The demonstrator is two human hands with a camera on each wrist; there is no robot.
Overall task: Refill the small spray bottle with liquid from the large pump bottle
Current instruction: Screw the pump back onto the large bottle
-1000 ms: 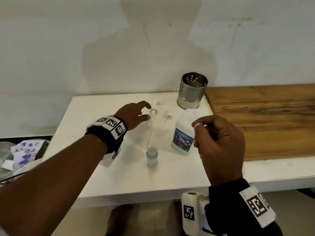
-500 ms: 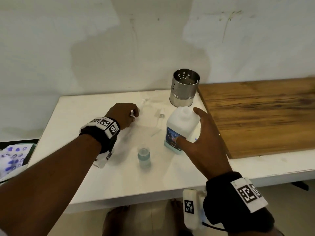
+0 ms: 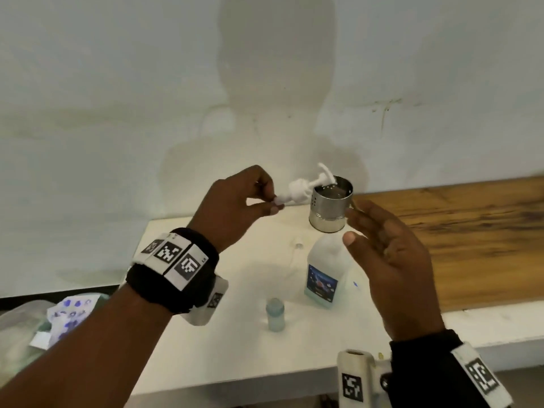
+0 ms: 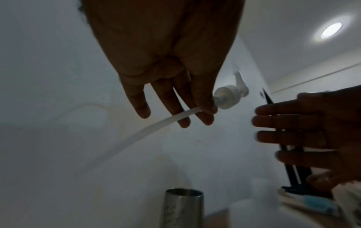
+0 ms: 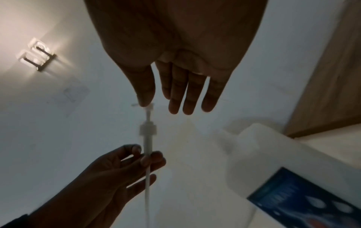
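Note:
My left hand (image 3: 272, 201) is raised above the white table (image 3: 206, 348) and pinches the white pump head (image 3: 303, 188) at the top of its dip tube (image 4: 136, 132), which trails down. My right hand (image 3: 357, 225) hovers open just right of the pump, fingers straight, holding nothing. Below it stands the large white bottle (image 3: 323, 275) with a blue label, its neck partly hidden by my thumb. The small spray bottle (image 3: 275, 315), uncapped with bluish liquid, stands in front. Its clear spray cap (image 3: 298, 246) lies on the table behind it.
A perforated steel cup (image 3: 331, 207) stands at the back, just behind the large bottle. A wooden board (image 3: 456, 237) covers the right side. A bin with printed paper (image 3: 67, 316) sits lower left, off the table. The wall is close behind.
My left hand lifted the pump head and its tube off the table into the air. My right hand left the large bottle and rose, open, beside the pump.

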